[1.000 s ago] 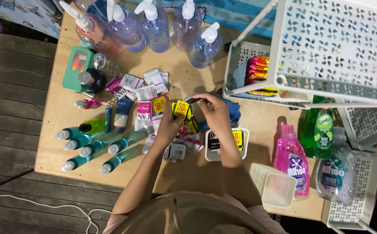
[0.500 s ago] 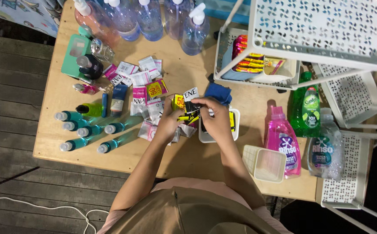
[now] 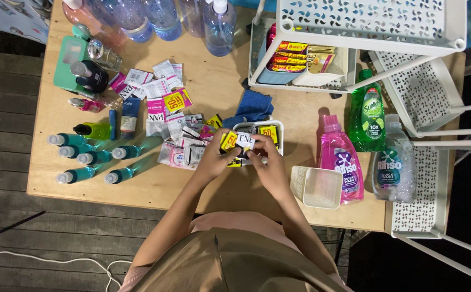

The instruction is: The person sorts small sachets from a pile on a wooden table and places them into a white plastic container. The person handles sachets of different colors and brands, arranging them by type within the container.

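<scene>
Landmark: small white rectangular plastic tub [image 3: 276, 128] at mid-table.

Far left of tub: five teal bottles with silver caps [image 3: 86, 158], lying on their sides on the wooden table [image 3: 154, 186]. Between them and the tub: loose spread of flat paper and foil sachets [image 3: 165, 105].

Left hand [image 3: 212, 157], just left of tub: fingers closed on a small bunch of yellow and white sachets [image 3: 237, 141]; bunch sits at the tub's front-left rim. Right hand [image 3: 268, 162], at tub's front edge: fingertips pinch the same bunch from the other side.

Tub contents: yellow and dark sachets; count not readable, hands cover the front half.

Behind tub: crumpled blue cloth [image 3: 252, 107]. Right and in front: empty pale square plastic container [image 3: 315, 187]. Right and behind: white perforated rack basket [image 3: 300, 59] holding red and yellow packets; its upper tier hides part of them. Clear pump bottles [image 3: 218, 27] at the far edge are cut off by the frame.
</scene>
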